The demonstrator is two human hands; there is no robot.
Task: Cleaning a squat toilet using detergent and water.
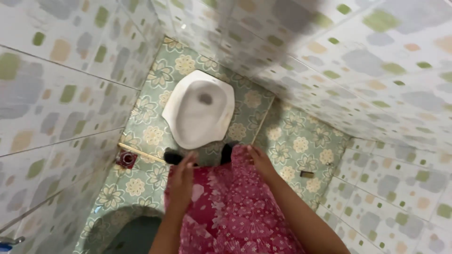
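I look down at a white squat toilet pan (199, 111) set in a green floral tiled floor (292, 141). My left hand (181, 181) rests against the front of my red and pink floral garment (230, 207), fingers slightly apart and holding nothing that I can see. My right hand (260, 161) touches the same garment near its hem, fingers loosely curled on the cloth; whether it grips the cloth I cannot tell. Dark footwear (174, 156) shows just beyond the hem, at the pan's near edge.
Patterned wall tiles close in on the left (56, 94) and right (376, 70). A small red floor drain (126, 159) sits left of the pan beside a thin yellow strip. A dark green tub rim (134, 233) is at the bottom left.
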